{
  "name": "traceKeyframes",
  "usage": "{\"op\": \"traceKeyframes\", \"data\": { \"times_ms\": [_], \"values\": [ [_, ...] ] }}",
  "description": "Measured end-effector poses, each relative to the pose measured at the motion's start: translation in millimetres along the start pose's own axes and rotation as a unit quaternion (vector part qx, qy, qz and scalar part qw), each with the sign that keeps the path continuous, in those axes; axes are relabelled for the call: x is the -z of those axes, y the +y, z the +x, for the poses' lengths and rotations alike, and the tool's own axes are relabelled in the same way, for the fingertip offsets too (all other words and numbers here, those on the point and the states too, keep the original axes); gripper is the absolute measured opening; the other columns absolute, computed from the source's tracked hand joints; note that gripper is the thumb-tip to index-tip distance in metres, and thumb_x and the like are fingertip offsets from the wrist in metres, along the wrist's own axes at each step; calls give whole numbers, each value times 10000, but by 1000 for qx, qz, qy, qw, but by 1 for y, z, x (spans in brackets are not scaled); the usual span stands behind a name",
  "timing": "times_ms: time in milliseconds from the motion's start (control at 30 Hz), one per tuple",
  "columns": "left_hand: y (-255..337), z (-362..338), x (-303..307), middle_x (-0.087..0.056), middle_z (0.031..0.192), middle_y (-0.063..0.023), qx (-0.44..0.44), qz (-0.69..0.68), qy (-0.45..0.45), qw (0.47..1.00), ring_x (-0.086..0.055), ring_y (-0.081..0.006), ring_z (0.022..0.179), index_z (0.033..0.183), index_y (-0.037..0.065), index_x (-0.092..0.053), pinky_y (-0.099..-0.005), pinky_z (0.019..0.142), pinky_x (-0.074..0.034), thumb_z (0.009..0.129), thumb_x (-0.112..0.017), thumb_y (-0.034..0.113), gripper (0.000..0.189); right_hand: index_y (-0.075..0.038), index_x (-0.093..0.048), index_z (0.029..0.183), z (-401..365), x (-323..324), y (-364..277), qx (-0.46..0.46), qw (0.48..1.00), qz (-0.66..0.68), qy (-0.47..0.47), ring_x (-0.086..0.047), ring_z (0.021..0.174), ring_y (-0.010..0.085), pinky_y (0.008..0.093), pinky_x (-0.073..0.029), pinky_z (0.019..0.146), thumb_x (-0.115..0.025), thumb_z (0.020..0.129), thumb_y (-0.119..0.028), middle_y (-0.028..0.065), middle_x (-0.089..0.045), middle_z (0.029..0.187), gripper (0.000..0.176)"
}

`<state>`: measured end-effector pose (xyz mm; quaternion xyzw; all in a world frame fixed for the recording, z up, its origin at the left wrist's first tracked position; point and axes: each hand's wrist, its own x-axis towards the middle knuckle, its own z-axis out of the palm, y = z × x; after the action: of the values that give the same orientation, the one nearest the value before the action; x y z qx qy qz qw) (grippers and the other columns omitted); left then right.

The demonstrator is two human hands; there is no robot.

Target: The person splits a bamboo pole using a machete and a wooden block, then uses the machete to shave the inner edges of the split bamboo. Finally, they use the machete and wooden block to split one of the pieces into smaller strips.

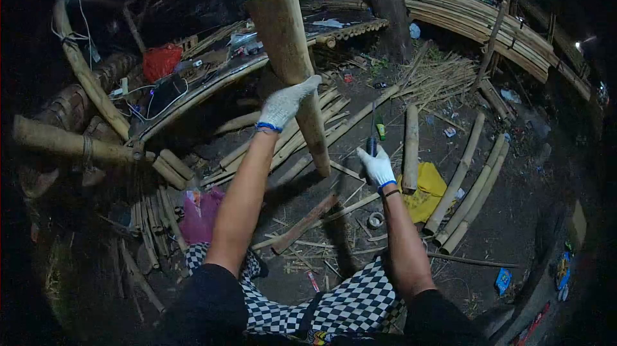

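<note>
My left hand [285, 103], in a white knit glove with a blue cuff, is closed around a thick bamboo pole [283, 34]. The pole stands tilted, its hollow cut end up towards me and its lower end close to the ground. My right hand [378, 166], gloved the same way, grips the dark handle of a knife [372, 143]. Its narrow blade points up and away, hard to make out against the dark soil. Between the knife and the pole there is a gap. A split piece of bamboo [305, 224] lies on the ground below my hands.
Cut bamboo lengths [459, 179] and a yellow bag [425, 192] lie to the right. A bamboo bench [212, 86] carries a red bag [162, 62] and cables at left. Behind are a tree trunk [389, 12] and stacked bamboo poles [475, 18]. A tape roll [375, 220] lies nearby.
</note>
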<state>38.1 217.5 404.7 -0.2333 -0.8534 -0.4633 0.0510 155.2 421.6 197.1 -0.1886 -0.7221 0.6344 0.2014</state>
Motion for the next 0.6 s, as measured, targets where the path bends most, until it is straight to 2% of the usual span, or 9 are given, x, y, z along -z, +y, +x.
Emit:
{"op": "traceKeyframes", "data": {
  "times_ms": [33,67,200,300,333,367,467,567,600],
  "values": [
    [-6,1,5,-619,1238,-180,-34,-122,-79,989,-566,-280,1182,1205,-8,-626,-349,1018,-423,788,-684,584,726,24,-589,1097,-7,2,-14,-32,999,-16,12,-542,706,147,317,-470,666,-727,826,-371,98,-635,849,499],
    [-11,3,11,-626,1235,-153,-68,-239,-157,956,-580,-254,1165,1211,0,-627,-346,1021,-435,815,-736,456,613,32,-580,1170,-10,5,-19,42,996,-72,40,-573,778,154,305,-482,732,-706,850,-327,113,-648,931,497],
    [-53,25,6,-670,1129,-79,-70,-278,-78,955,-640,-175,1042,1123,37,-657,-351,923,-523,753,-819,157,422,9,-540,1242,-34,21,-58,173,984,39,12,-586,815,158,273,-488,759,-659,884,-181,92,-633,1002,423],
    [-58,16,16,-673,1109,-94,-74,-270,-56,958,-641,-194,1042,1116,46,-652,-354,924,-522,714,-850,206,476,-30,-506,1284,-106,22,-153,117,988,97,35,-568,814,139,263,-481,761,-656,881,-153,46,-601,915,447],
    [-60,12,21,-674,1098,-102,-76,-257,-47,962,-641,-203,1043,1113,50,-650,-356,924,-522,695,-865,231,503,-56,-497,1280,-106,18,-155,255,962,8,103,-529,732,97,246,-467,677,-639,896,-137,4,-553,848,418],
    [-71,15,21,-674,1098,-102,-76,-258,-47,962,-641,-203,1043,1113,50,-650,-356,924,-522,695,-865,231,503,-55,-518,1250,-130,14,-189,178,974,134,45,-484,664,68,233,-434,597,-620,914,-141,-22,-548,841,361],
    [-85,11,22,-619,1204,-128,-111,-227,8,968,-610,-234,1098,1287,16,-504,-364,944,-512,608,-912,310,845,-52,-535,1202,-152,7,-230,226,972,50,52,-478,601,78,247,-425,550,-610,925,-146,-31,-546,787,302],
    [-85,9,20,-604,1224,-141,-174,-285,-64,940,-604,-249,1101,1302,13,-472,-369,944,-511,622,-902,298,853,-42,-533,1107,-163,-14,-268,267,963,-26,38,-579,614,144,297,-465,581,-603,931,-184,63,-590,707,237],
    [-67,-6,22,-614,1205,-142,-173,-244,4,954,-602,-256,1101,1273,22,-495,-366,950,-504,628,-895,276,800,-45,-530,1110,-163,-22,-278,276,959,-50,42,-607,631,187,321,-478,596,-607,926,-195,96,-603,725,250]
  ]
}}
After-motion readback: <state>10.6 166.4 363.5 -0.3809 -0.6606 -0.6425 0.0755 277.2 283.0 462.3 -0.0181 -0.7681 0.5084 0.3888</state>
